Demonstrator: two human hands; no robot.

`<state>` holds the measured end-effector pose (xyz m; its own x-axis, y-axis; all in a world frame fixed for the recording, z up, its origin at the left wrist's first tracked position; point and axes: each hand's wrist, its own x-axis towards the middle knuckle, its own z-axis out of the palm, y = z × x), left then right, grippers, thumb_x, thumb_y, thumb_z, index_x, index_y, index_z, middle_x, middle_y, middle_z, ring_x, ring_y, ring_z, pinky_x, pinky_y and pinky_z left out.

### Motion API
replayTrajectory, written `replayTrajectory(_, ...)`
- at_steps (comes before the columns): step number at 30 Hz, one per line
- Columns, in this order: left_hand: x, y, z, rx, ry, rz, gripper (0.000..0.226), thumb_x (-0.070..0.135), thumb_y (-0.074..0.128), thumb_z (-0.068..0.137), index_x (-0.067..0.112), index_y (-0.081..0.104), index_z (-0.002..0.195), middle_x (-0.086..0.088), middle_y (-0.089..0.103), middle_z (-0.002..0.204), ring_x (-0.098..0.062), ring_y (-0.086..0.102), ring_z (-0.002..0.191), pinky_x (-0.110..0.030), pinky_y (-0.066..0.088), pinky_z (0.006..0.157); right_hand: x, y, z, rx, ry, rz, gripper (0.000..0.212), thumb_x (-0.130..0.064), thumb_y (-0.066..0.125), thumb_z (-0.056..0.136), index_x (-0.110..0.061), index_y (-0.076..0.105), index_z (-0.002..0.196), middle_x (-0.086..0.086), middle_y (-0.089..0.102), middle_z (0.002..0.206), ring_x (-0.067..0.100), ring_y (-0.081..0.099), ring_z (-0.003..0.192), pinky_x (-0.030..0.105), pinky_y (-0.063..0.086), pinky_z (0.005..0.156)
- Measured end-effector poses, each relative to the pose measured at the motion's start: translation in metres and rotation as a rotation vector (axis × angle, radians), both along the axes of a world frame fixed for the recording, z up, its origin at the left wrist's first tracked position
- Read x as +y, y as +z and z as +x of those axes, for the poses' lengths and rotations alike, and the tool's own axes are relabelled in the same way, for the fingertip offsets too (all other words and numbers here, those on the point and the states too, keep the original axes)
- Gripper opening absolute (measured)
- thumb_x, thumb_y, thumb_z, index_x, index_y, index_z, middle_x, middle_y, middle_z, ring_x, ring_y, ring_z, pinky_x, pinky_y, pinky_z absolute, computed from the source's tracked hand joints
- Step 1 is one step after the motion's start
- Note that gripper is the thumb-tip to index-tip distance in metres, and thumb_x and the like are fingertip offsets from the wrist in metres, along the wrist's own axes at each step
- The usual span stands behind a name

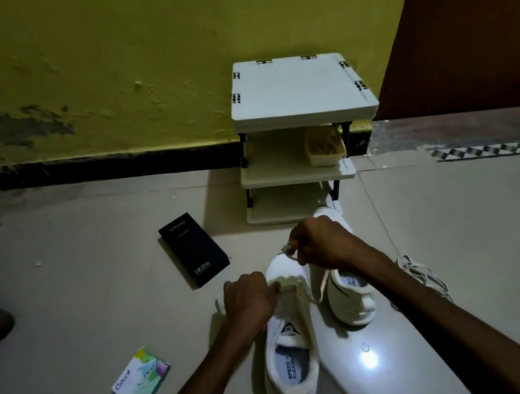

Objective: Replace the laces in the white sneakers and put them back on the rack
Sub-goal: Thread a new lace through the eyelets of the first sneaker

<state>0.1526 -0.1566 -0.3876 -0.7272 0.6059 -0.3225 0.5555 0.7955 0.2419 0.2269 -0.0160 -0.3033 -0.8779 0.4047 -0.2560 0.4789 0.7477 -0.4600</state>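
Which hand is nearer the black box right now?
Left. The left hand is at the near sneaker's eyelets, just right of the black box. The right hand is farther right, pulling the lace above the sneaker's toe.

One head-worn wide-angle view, looking forward and steeply down from above the floor (70, 276). It faces the yellow wall (115, 68), with the white rack (303, 92) standing against it up ahead. Both forearms reach in from the bottom edge, close under the lens, and the frame edges curve. No second view to compare.
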Motion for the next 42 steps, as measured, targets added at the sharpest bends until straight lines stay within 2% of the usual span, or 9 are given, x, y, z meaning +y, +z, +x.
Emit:
replayTrajectory(5, 0.011, 0.048, -0.017, -0.077, 0.018, 0.213, 0.050, 0.046, 0.037, 0.101, 0.012, 0.054, 0.068, -0.013, 0.068, 0.087, -0.029, 0.064, 0.087, -0.033, 0.045, 0.074, 0.008, 0.021, 0.000, 0.228, -0.010, 0.045, 0.006, -0.017, 0.065, 0.091, -0.018, 0.071, 0.091, -0.003, 0.070, 0.081, 0.009, 0.067, 0.073, 0.029, 0.057, 0.073)
replayTrajectory(8, 0.011, 0.091, -0.026, -0.086, -0.026, 0.330, 0.051, 0.046, 0.038, 0.101, 0.014, 0.053, 0.064, -0.009, 0.060, 0.070, -0.023, 0.060, 0.070, -0.030, 0.040, 0.064, 0.016, 0.055, -0.001, 0.283, -0.047, 0.020, 0.012, -0.026, 0.061, 0.095, -0.023, 0.068, 0.086, -0.007, 0.064, 0.071, 0.000, 0.061, 0.058, 0.017, 0.048, 0.053)
replayTrajectory(12, 0.010, 0.154, -0.043, -0.113, -0.051, 0.471, 0.051, 0.045, 0.042, 0.101, 0.008, 0.064, 0.073, -0.004, 0.056, 0.067, -0.016, 0.053, 0.061, -0.026, 0.037, 0.060, 0.027, 0.117, 0.000, 0.414, -0.144, -0.289, 0.012, -0.019, 0.061, 0.094, -0.010, 0.069, 0.093, 0.005, 0.071, 0.071, 0.002, 0.064, 0.051, 0.011, 0.042, 0.044)
replayTrajectory(16, 0.015, 0.210, -0.056, -0.039, -0.113, 0.544, 0.053, 0.047, 0.046, 0.099, 0.018, 0.043, 0.055, 0.005, 0.047, 0.050, -0.010, 0.044, 0.046, -0.025, 0.028, 0.051, 0.036, 0.168, -0.005, 0.469, -0.213, -0.581, 0.015, -0.015, 0.060, 0.094, -0.002, 0.068, 0.098, 0.013, 0.073, 0.077, 0.016, 0.066, 0.066, 0.023, 0.049, 0.055)
replayTrajectory(22, 0.027, 0.289, -0.070, 0.005, -0.158, 0.626, 0.049, 0.047, 0.046, 0.100, 0.018, 0.051, 0.061, 0.003, 0.050, 0.054, -0.014, 0.046, 0.049, -0.026, 0.026, 0.053, 0.035, 0.230, -0.020, 0.681, -0.160, -0.506, 0.015, -0.009, 0.057, 0.096, 0.005, 0.064, 0.095, 0.017, 0.072, 0.075, 0.018, 0.068, 0.060, 0.022, 0.052, 0.051)
replayTrajectory(26, 0.036, 0.344, -0.078, 0.482, -0.254, 0.315, 0.039, 0.044, 0.041, 0.102, 0.020, 0.059, 0.077, -0.002, 0.069, 0.092, -0.024, 0.061, 0.095, -0.037, 0.033, 0.092, 0.031, 0.271, -0.033, 0.789, -0.123, -0.358, 0.014, -0.009, 0.058, 0.096, -0.002, 0.064, 0.085, 0.014, 0.072, 0.072, 0.018, 0.066, 0.059, 0.024, 0.048, 0.049)
replayTrajectory(28, 0.036, 0.373, -0.083, 0.527, -0.290, 0.237, 0.036, 0.046, 0.044, 0.100, 0.023, 0.060, 0.078, 0.004, 0.067, 0.087, -0.020, 0.058, 0.094, -0.041, 0.027, 0.098, 0.031, 0.289, -0.039, 0.819, -0.124, -0.292, 0.015, -0.011, 0.060, 0.095, -0.004, 0.066, 0.083, 0.011, 0.072, 0.073, 0.015, 0.066, 0.060, 0.024, 0.049, 0.053)
replayTrajectory(37, 0.027, 0.455, -0.109, 0.540, -0.219, 0.520, 0.029, 0.033, 0.057, 0.098, 0.017, 0.075, 0.083, 0.005, 0.060, 0.063, -0.004, 0.044, 0.050, -0.025, 0.031, 0.051, 0.023, 0.341, -0.052, 0.911, -0.163, -0.298, 0.018, -0.020, 0.069, 0.089, -0.004, 0.073, 0.097, 0.008, 0.066, 0.082, 0.013, 0.054, 0.072, 0.023, 0.041, 0.058)
replayTrajectory(42, 0.021, 0.432, -0.117, 0.386, -0.254, 0.569, 0.022, 0.032, 0.066, 0.092, 0.019, 0.078, 0.078, 0.002, 0.069, 0.070, -0.007, 0.056, 0.058, -0.023, 0.042, 0.055, 0.018, 0.336, -0.050, 0.867, -0.167, -0.351, 0.019, -0.017, 0.068, 0.090, 0.000, 0.072, 0.099, 0.011, 0.064, 0.082, 0.016, 0.054, 0.075, 0.025, 0.042, 0.060)
